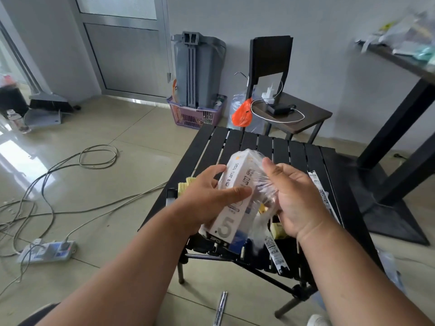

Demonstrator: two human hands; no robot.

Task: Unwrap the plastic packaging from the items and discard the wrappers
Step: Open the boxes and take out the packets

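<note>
While clear plastic film [266, 184] half hangs off white rectangular carton [231, 208], we judge unwrapping midway; discarding left. Left hand [207, 198] grip holds carton above black slatted counter [296, 151]. Right hand [296, 194] grip bunches crinkled film. Carton shows grey 5, dark print; more packaged items wait on counter.

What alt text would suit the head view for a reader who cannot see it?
Two hands hold a white box above a black slatted table: the left hand grips the box, the right hand pulls clear wrap off it. Cables lie on the floor.
</note>
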